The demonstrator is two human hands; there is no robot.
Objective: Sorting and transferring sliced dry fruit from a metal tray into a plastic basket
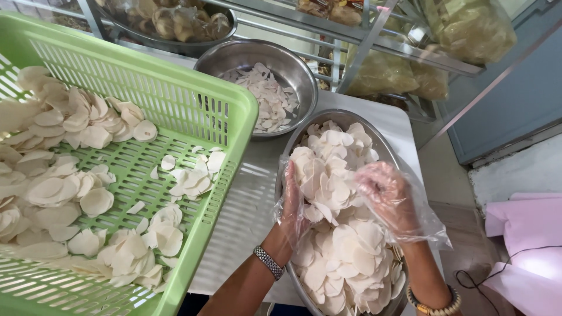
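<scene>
Now | left hand and right hand, gloved, cupped around white chips heaped in metal bowl at 5 o'clock | risk: overfull scoop spills chips onto table.

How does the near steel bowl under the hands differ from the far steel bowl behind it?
The near steel bowl is heaped high with pale round chips; the far steel bowl holds only a shallow layer of smaller, broken-looking pieces. The left hand and right hand, both in clear plastic gloves, are in the near bowl; nothing touches the far one. Both are round, shiny metal.
</scene>
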